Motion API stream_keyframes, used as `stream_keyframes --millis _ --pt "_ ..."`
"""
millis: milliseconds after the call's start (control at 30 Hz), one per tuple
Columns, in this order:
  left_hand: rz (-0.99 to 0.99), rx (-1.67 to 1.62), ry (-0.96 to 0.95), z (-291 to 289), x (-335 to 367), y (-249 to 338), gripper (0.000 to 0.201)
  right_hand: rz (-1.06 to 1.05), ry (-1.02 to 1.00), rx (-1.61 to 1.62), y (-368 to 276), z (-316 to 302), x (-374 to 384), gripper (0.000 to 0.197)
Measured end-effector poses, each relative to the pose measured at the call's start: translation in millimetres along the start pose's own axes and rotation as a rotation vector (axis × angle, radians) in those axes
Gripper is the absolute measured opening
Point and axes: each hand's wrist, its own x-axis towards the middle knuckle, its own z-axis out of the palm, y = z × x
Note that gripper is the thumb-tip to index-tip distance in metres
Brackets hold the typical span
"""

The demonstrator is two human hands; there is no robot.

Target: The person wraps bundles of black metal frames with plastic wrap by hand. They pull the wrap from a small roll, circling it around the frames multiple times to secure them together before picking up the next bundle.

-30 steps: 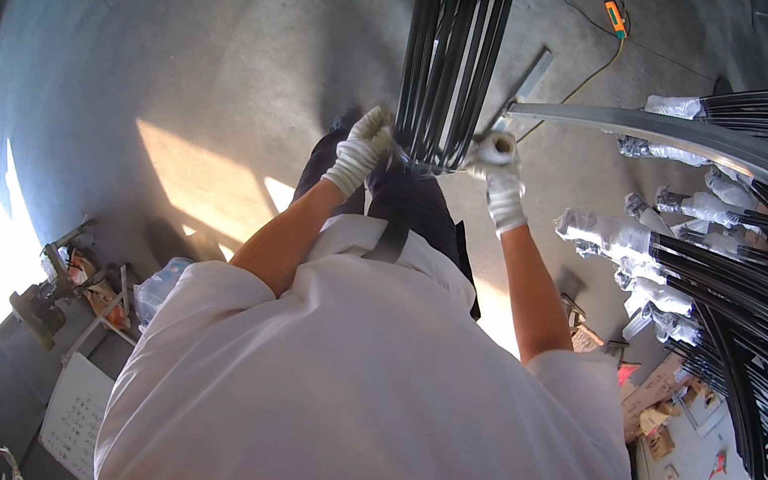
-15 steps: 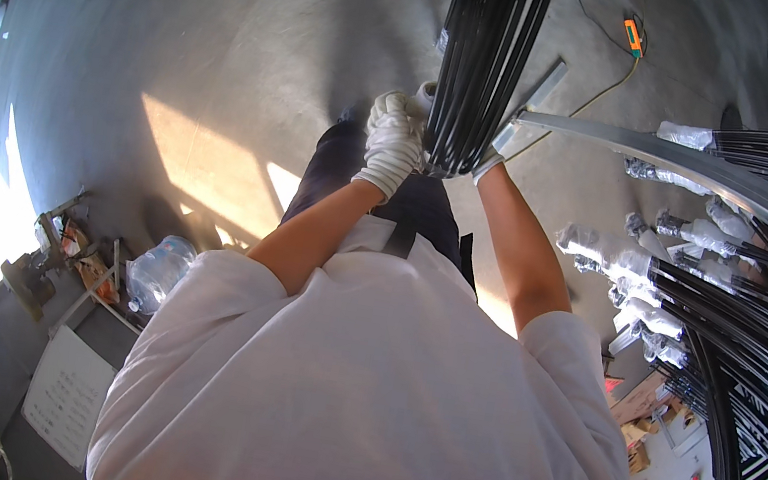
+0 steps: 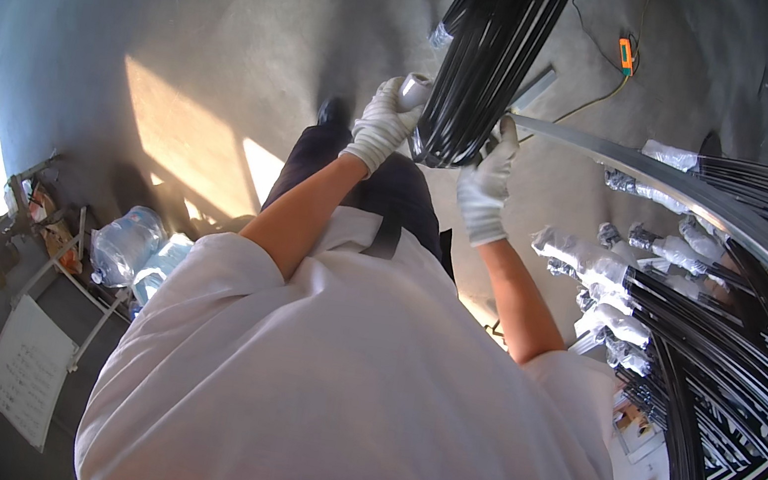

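A bundle of bent black tubes stands upright in front of me, its rounded lower ends near my legs. My left hand, in a white knit glove, is closed around a whitish roll whose round end shows beside the bundle's left side. A patch of clear wrap clings to the tubes higher up on that side. My right hand, gloved too and slightly blurred, is at the bundle's lower right edge. Its fingers point up, with the thumb apart; whether they touch the tubes I cannot tell.
A long grey metal bar runs from beside the bundle to the right. Further right lie several black tube bundles with plastic-wrapped ends. An orange device and its cord lie on the floor. Large water bottles and a whiteboard are at left.
My right hand has come out from behind the bundle to its right side. The bundle now leans more to the right. My left hand has shifted slightly left and down with the roll.
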Motion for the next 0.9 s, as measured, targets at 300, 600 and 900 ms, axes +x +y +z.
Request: stream_keyframes --millis 300,600,900 --pt "-0.125 -0.050 -0.146 -8.5 5.6 34.1 0.059 -1.407 -0.507 -0.879 -53.5 -10.3 40.7 0.043" --pt "-0.101 0.251 -0.335 -65.3 19.4 44.3 0.059 -1.603 -0.745 -0.924 -86.1 32.8 52.4 0.019" --pt "0.279 0.133 -0.497 -94.6 -31.9 14.4 0.011 -1.514 -0.719 -0.928 -73.9 33.3 50.4 0.007"
